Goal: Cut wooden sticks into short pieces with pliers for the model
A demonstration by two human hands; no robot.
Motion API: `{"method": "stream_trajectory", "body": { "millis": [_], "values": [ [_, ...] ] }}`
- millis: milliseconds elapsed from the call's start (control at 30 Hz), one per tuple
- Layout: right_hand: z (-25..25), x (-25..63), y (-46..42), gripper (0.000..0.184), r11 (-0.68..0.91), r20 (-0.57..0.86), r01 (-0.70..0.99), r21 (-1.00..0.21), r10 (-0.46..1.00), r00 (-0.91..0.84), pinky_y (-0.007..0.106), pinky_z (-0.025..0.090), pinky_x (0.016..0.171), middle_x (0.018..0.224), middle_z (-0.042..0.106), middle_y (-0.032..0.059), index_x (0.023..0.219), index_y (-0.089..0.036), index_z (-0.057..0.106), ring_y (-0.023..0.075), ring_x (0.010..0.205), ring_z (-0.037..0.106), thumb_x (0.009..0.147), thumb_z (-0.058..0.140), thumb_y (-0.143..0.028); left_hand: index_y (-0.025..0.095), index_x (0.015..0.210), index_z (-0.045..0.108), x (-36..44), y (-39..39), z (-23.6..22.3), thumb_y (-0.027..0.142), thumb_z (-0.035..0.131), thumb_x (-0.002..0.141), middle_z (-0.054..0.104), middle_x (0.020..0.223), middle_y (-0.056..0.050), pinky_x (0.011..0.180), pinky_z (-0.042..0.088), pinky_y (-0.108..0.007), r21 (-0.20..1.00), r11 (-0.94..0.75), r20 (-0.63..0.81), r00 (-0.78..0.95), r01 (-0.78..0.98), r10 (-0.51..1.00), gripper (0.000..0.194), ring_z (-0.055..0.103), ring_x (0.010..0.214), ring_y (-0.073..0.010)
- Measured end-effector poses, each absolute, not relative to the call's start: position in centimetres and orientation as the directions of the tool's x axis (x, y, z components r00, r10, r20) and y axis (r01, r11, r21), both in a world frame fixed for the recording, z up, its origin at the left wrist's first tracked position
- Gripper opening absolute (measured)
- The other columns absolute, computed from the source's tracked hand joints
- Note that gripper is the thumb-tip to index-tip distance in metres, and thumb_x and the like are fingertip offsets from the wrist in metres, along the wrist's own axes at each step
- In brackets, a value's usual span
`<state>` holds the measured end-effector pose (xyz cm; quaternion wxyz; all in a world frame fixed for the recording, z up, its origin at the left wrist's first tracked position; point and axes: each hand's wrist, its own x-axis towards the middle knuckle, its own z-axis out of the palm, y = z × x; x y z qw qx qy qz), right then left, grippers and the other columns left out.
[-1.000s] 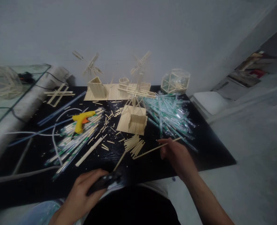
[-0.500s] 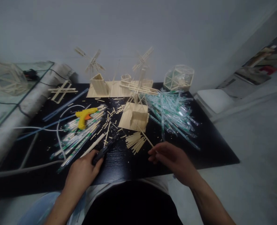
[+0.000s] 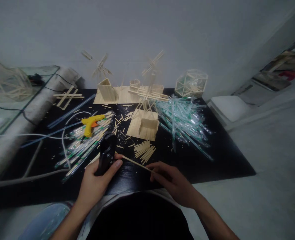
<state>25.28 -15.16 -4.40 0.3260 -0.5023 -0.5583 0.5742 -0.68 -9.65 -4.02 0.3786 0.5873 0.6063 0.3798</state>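
Observation:
My left hand [image 3: 94, 181] is wrapped round a black plier-like hand tool [image 3: 106, 155], held upright above the front of the table; its exact kind is unclear. A thin wooden stick [image 3: 136, 163] runs between my hands. Its right end is pinched by my right hand [image 3: 173, 182], and its left end reaches the fingertips of my left hand, beside the tool. Just beyond the stick lies a fan of short cut sticks [image 3: 144, 152]. Behind that stands a wooden windmill model [image 3: 148, 129] on a square base, with a low walled enclosure at its front.
A yellow glue gun [image 3: 89, 126] rests on wrapped sticks [image 3: 79, 150] at left, its white cord trailing. Clear green-marked wrappers [image 3: 184, 116] heap at right. More windmill models [image 3: 107, 91] and a stick-framed polyhedron [image 3: 191, 83] stand at the back. Offcuts litter the black table [image 3: 212, 173].
The black tool has been raised and turned upright in my left hand. My right hand has moved left and down, swinging the stick away from the windmill base to the tool.

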Motion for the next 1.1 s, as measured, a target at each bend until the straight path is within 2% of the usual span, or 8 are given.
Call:
{"method": "stream_trajectory", "body": {
  "millis": [100,300,433,500,667,900,1100],
  "values": [
    [-4.2,25.1,-15.2,0.027,-0.141,-0.213,0.249,-0.958,0.933,-0.292,0.027,0.043,0.075,0.087,0.068,0.0001,0.122,-0.023,0.066,0.0145,0.080,0.059,0.102,0.053,-0.035,0.016,0.081,0.077,0.4,-9.7,-3.7,0.050,0.074,0.079,0.072,0.072,-0.001,0.063,0.052,-0.025,0.914,0.029,-0.054,0.050,0.404,0.997,0.034,0.064,0.064,-0.0156],
    [-3.1,24.1,-14.8,0.022,-0.068,-0.164,0.280,-0.958,0.927,-0.338,0.024,0.044,0.073,0.086,0.067,0.0000,0.109,-0.021,0.069,0.0138,0.077,0.059,0.103,0.050,-0.030,0.016,0.073,0.072,1.6,-10.2,-4.2,0.047,0.068,0.085,0.063,0.062,0.002,0.054,0.045,-0.021,0.908,-0.062,-0.029,0.210,0.415,0.977,0.034,0.055,0.058,-0.0116],
    [-3.0,23.9,-14.5,0.024,-0.026,-0.126,0.279,-0.960,0.928,-0.350,0.025,0.045,0.076,0.085,0.066,0.0004,0.103,-0.020,0.070,0.0143,0.078,0.060,0.104,0.047,-0.028,0.015,0.073,0.071,1.5,-10.2,-4.2,0.049,0.069,0.083,0.059,0.059,0.002,0.051,0.043,-0.021,0.920,-0.014,-0.014,0.069,0.392,0.998,0.035,0.051,0.053,-0.0109],
    [-3.2,24.0,-14.5,0.025,-0.017,-0.124,0.291,-0.957,0.927,-0.353,0.025,0.046,0.076,0.084,0.066,0.0005,0.104,-0.020,0.071,0.0146,0.078,0.061,0.104,0.046,-0.027,0.015,0.076,0.072,1.3,-10.1,-4.3,0.049,0.073,0.080,0.063,0.061,0.001,0.053,0.045,-0.022,0.925,0.016,-0.020,0.007,0.378,1.000,0.034,0.054,0.055,-0.0119],
    [-3.7,23.9,-14.5,0.026,0.011,-0.109,0.335,-0.942,0.936,-0.336,0.028,0.048,0.080,0.091,0.070,0.0026,0.109,-0.022,0.073,0.0164,0.082,0.063,0.102,0.049,-0.025,0.015,0.076,0.074,1.6,-10.2,-4.8,0.049,0.072,0.080,0.067,0.066,-0.001,0.061,0.050,-0.023,0.936,0.014,-0.055,0.106,0.352,0.993,0.034,0.061,0.063,-0.0148],
    [-4.1,24.5,-14.4,0.033,0.030,-0.117,0.403,-0.915,0.935,-0.335,0.031,0.049,0.083,0.092,0.072,0.0044,0.122,-0.025,0.073,0.0184,0.086,0.066,0.101,0.049,-0.019,0.016,0.079,0.075,1.8,-10.1,-5.2,0.046,0.075,0.078,0.067,0.065,-0.001,0.055,0.048,-0.022,0.944,0.032,-0.038,0.014,0.328,0.999,0.030,0.062,0.062,-0.0154],
    [-3.8,23.4,-14.2,0.023,-0.020,-0.126,0.361,-0.932,0.954,-0.272,0.028,0.048,0.077,0.094,0.072,0.0044,0.113,-0.022,0.074,0.0178,0.084,0.064,0.093,0.062,-0.022,0.016,0.078,0.076,2.9,-10.4,-5.0,0.043,0.073,0.079,0.075,0.073,-0.003,0.067,0.056,-0.027,0.957,0.030,-0.060,0.096,0.290,0.994,0.027,0.070,0.071,-0.0195]
  ]
}}
